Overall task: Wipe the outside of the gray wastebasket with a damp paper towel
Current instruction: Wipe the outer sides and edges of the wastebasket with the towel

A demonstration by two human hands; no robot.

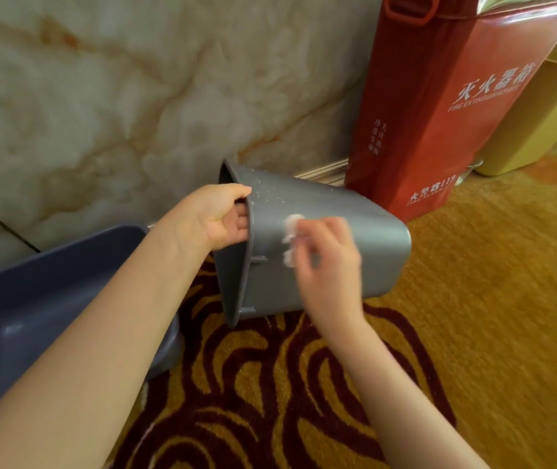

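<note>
Under right hand: paper towel on tipped wastebasket (side wall).

We see the gray wastebasket tipped sideways, specks near its rim, the wadded white paper towel against its wall.

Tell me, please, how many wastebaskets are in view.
3: the gray wastebasket, tipped sideways in the left hand; a blue one at lower left; a yellow one beside the red box. Others could be hidden.

Warm, even light; motion blur on the right hand; glare on the red box; wide-angle bowing
</note>
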